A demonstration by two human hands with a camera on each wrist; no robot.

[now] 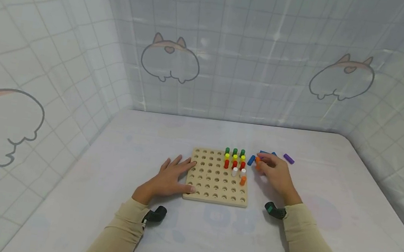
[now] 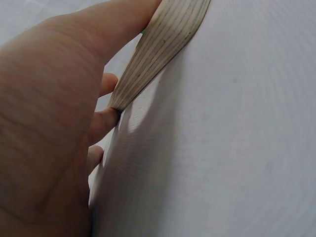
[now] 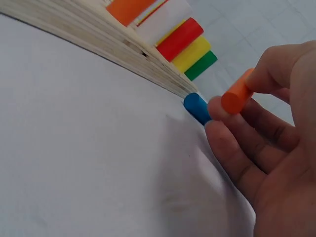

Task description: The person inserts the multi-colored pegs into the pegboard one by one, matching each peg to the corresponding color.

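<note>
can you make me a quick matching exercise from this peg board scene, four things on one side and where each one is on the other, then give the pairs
Things:
1. orange peg
2. purple peg
3. green pegs
4. left hand

Places:
A. standing in the far row of the peg board
B. lying loose on the table, right of the board
C. resting flat against the board's left edge
D. pinched in the right hand

Pairs: 1-D, 2-B, 3-A, 4-C

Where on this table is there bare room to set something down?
Bare table lies between the two sleeves below the pegboard, and left of the left hand. It is crowded right of the board, where the right hand pinches an orange peg among loose pegs.
</note>
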